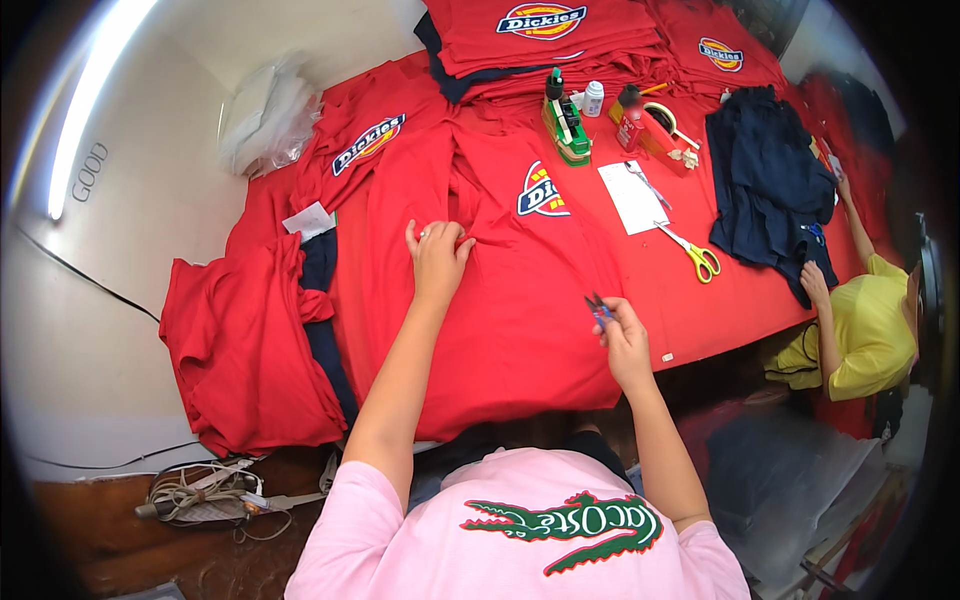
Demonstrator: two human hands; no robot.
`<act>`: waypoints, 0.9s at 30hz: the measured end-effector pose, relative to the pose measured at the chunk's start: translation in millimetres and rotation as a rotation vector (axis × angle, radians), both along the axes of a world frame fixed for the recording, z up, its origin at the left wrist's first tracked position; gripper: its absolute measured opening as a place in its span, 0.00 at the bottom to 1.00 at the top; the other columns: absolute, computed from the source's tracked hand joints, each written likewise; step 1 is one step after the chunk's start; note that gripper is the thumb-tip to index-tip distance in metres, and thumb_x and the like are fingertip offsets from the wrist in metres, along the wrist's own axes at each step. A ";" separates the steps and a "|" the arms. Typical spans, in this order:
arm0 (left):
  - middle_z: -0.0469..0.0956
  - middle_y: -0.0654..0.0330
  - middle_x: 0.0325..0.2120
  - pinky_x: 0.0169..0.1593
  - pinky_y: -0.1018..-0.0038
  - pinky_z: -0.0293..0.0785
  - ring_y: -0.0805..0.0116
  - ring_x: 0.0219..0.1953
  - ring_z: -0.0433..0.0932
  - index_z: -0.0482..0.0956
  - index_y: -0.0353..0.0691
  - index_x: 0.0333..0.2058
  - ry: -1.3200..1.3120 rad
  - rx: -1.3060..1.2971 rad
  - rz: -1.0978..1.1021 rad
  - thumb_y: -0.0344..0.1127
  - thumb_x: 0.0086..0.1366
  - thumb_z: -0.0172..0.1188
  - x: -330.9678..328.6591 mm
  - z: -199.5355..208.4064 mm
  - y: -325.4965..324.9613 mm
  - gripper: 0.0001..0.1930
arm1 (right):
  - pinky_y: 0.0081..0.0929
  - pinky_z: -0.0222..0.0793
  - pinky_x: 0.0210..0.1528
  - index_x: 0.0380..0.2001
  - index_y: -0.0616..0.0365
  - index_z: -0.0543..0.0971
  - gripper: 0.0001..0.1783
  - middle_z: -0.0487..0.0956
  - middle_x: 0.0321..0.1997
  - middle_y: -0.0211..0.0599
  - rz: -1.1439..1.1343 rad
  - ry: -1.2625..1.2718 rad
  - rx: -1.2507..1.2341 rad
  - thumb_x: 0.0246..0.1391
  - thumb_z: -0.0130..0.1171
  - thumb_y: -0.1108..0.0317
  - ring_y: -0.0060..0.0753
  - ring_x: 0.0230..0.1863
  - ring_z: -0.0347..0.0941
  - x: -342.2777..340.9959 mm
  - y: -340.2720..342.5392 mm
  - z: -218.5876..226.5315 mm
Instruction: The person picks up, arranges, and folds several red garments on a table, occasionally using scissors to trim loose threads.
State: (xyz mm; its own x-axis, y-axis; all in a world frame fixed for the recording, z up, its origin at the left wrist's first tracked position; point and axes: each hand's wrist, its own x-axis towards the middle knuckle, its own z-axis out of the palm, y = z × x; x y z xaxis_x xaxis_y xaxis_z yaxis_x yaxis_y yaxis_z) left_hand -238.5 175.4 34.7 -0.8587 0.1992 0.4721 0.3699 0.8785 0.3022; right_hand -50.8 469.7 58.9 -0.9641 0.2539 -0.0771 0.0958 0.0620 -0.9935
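Note:
A red shirt (510, 330) with a printed chest badge lies spread on the table in front of me. My left hand (438, 262) is on its upper left part, fingers bent and closed on a bit of the fabric. In my right hand (628, 345) is a small pair of thread snips (599, 309) with dark blades and blue handles. The snips are above the shirt's right side, their tips pointing up and away from me. The fabric under my left fingertips is partly hidden.
Yellow-handled scissors (690, 252), a white paper (633, 198), a green tape dispenser (566, 130) and a small white bottle (593, 98) are beyond the shirt. Red garments (245, 350) hang at the left edge. A person in yellow (865, 330) handles navy garments (765, 180) at right.

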 end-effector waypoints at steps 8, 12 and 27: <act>0.79 0.68 0.31 0.71 0.55 0.54 0.65 0.46 0.82 0.77 0.49 0.31 0.353 0.268 0.006 0.29 0.53 0.77 81.9 62.8 9.8 0.15 | 0.28 0.72 0.35 0.45 0.64 0.82 0.15 0.79 0.31 0.39 0.299 0.076 0.160 0.64 0.71 0.64 0.25 0.31 0.74 -38.3 -80.2 89.3; 0.79 0.69 0.31 0.72 0.55 0.53 0.66 0.48 0.83 0.77 0.50 0.31 0.370 0.245 -0.021 0.25 0.48 0.74 102.7 80.3 1.8 0.16 | 0.28 0.74 0.39 0.47 0.63 0.84 0.16 0.81 0.32 0.41 0.398 0.063 0.263 0.63 0.71 0.63 0.27 0.32 0.77 -51.0 -107.9 103.2; 0.80 0.70 0.31 0.73 0.56 0.54 0.67 0.48 0.83 0.78 0.52 0.31 0.469 0.156 -0.044 0.24 0.48 0.74 107.9 83.2 -16.2 0.16 | 0.23 0.74 0.40 0.47 0.66 0.85 0.14 0.84 0.32 0.34 0.457 0.130 0.007 0.64 0.69 0.67 0.16 0.34 0.75 -59.2 -122.0 82.4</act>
